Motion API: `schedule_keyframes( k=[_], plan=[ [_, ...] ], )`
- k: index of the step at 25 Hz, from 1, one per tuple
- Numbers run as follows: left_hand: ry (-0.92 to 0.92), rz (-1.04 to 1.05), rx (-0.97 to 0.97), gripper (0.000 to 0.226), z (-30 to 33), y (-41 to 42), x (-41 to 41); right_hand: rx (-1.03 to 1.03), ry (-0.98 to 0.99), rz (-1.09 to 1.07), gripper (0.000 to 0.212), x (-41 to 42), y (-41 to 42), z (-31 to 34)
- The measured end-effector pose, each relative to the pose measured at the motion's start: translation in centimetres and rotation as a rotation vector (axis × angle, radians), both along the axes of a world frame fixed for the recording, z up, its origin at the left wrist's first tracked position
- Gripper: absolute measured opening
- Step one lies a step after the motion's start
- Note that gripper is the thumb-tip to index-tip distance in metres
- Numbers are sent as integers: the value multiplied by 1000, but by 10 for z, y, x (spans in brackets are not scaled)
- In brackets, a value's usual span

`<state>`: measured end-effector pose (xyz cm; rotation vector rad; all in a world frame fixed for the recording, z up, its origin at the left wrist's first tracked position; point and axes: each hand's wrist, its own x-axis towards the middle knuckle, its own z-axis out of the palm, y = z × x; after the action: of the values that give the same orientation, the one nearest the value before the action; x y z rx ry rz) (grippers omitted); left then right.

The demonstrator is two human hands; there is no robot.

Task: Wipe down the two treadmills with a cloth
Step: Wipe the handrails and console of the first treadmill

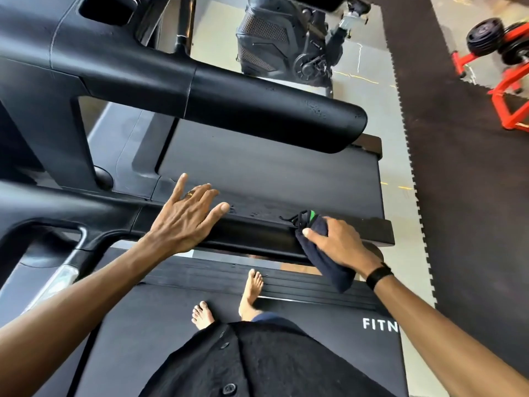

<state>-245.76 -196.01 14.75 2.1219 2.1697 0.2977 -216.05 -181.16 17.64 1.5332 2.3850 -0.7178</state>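
Note:
I stand barefoot on the belt of the near treadmill (315,333), marked "FITN". Its black handrail (252,233) runs across the middle of the view. My left hand (186,216) rests flat on that rail with the fingers spread. My right hand (340,245) grips a folded dark blue cloth (320,256) with a green tag and presses it against the rail's right end. Beyond the rail lies the second treadmill (272,173), with its own thick handrail (272,113) above the belt.
An exercise bike (286,38) stands at the back. Red weight stands with black plates (503,53) sit at the far right on dark foam mats (458,167). Grey floor runs between the treadmills and the mats.

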Motion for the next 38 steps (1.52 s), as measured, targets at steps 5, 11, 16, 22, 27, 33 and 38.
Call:
schedule_keyframes(
  k=[5,11,16,22,27,33,38],
  plan=[
    [-175,60,-76,81,10,19,32,84,79,222,43,-81,-46,8],
    [-135,-81,-149,93,11,47,65,-225,27,-117,66,-51,12,0],
    [-153,-66,-151,88,16,47,66,-226,3,-367,61,52,53,-1],
    [-231,55,-69,84,13,21,48,21,132,-510,39,73,16,-3],
    [-312,123,-31,97,14,11,48,495,271,-251,40,67,-32,-11],
    [-358,212,47,92,24,5,64,534,278,151,49,-1,-61,-13],
    [-418,390,171,87,30,-8,78,378,244,493,55,-78,-63,-10]
  ],
)
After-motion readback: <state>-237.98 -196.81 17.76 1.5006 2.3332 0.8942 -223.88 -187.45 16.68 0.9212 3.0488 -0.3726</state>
